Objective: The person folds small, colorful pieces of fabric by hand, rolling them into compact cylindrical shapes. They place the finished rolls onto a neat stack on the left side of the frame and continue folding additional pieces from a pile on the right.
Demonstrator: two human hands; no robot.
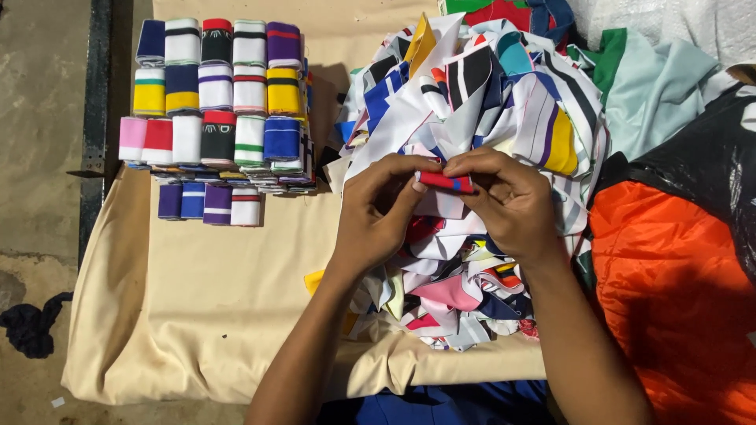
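A small folded red fabric strip with a blue stripe [446,182] is pinched between the left hand [378,208] and right hand [508,201], above the loose heap of multicoloured cloth scraps [480,94]. It is judged light, limp and best held by its ends. Stacked folded pieces [220,86] lie at ten o'clock.

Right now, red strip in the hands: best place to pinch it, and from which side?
Pinch the red strip at its two short ends, from either side, as the left hand and right hand do. It lies flat, narrow and horizontal above the scrap pile.

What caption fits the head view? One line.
Both hands pinch a red fabric strip over a scrap pile.
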